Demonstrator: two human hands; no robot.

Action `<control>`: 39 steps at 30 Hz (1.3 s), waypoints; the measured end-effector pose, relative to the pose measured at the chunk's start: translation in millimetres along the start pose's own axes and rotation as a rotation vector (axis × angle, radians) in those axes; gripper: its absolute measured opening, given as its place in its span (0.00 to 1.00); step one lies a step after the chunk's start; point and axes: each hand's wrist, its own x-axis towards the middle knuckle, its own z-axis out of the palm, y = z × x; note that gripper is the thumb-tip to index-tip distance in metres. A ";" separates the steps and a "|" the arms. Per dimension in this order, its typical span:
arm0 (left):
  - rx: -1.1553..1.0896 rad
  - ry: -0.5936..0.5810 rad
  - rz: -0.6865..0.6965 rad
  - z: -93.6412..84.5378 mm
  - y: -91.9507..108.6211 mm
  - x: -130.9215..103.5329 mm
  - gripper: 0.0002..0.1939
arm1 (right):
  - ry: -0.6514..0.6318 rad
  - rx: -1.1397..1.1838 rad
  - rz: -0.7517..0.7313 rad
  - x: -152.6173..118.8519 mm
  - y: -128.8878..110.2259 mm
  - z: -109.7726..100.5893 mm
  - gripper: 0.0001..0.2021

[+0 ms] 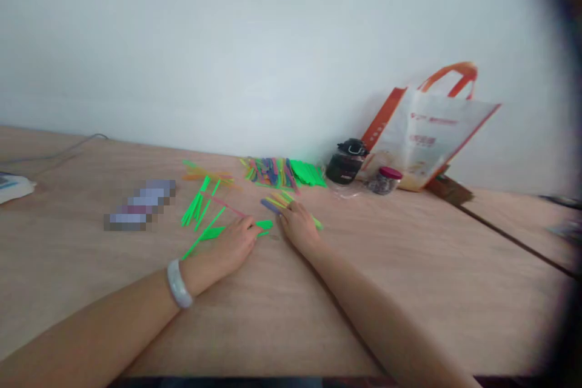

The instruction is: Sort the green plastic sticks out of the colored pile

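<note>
My left hand (234, 242), with a pale bangle (179, 284) on its wrist, has its fingers closed on a bunch of flat green strips (265, 226). The strips lie low over the table and stick out on both sides of the hand. To its right, my right hand (300, 224) has bent fingers closed over several blue, orange and yellow strips (273, 203). Its palm hides part of them. Loose green strips (194, 209) lie beyond my left hand, along with a thin pink strip (222, 202) and an orange and green group (207, 176).
Near the wall, mixed coloured strips (273, 173) lie beside a green pile (309, 173). A dark bottle (345, 163), a jar with a red lid (385, 180) and a white bag with orange handles (431, 133) stand at back right. A blurred-out object (140, 205) lies left.
</note>
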 end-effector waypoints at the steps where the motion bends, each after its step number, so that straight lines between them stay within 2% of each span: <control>1: 0.001 -0.006 -0.005 0.9 -2.2 -0.3 0.13 | -0.003 -0.011 0.000 0.6 2.2 1.4 0.13; 4: 0.016 -0.007 0.004 2.9 -5.2 0.6 0.13 | 0.000 -0.031 0.004 3.2 8.3 6.1 0.14; 7: 0.077 -0.008 -0.012 -2.4 -4.3 3.3 0.11 | 0.012 -0.039 0.014 5.4 13.2 9.5 0.14; 9: 0.165 0.003 -0.092 -10.8 -5.2 5.3 0.10 | 0.014 -0.042 0.026 6.0 15.8 10.6 0.14; 13: 0.376 0.049 -0.351 -28.0 -17.0 5.9 0.10 | 0.003 -0.037 0.035 5.1 18.7 12.4 0.14; 17: 0.375 -0.036 -0.507 -33.3 -34.1 1.4 0.11 | 0.005 -0.034 0.039 3.9 20.7 15.4 0.15; 20: 0.309 -0.055 -0.479 -32.4 -40.6 -0.1 0.10 | 0.031 -0.004 0.053 3.1 21.5 14.5 0.14; 23: 0.241 0.084 -0.377 -31.6 -36.8 2.2 0.10 | 0.133 0.145 0.048 1.1 16.1 8.7 0.13; 26: 0.182 0.196 -0.250 -29.2 -23.7 5.3 0.09 | 0.209 0.465 0.024 -3.1 -0.1 0.3 0.15; 29: 0.154 0.234 -0.124 -22.5 -8.8 5.9 0.08 | 0.135 0.837 -0.042 -9.1 -22.4 -7.2 0.20; 32: 0.120 0.240 -0.054 -13.1 0.0 4.8 0.09 | 0.057 1.092 -0.023 -13.9 -39.9 -11.0 0.17; 36: 0.090 0.209 -0.048 -5.5 1.8 4.4 0.08 | 0.019 1.235 0.094 -16.9 -47.5 -11.5 0.13; 39: 0.075 0.178 -0.063 -7.0 2.2 5.0 0.08 | -0.014 1.245 0.113 -18.5 -47.8 -12.1 0.12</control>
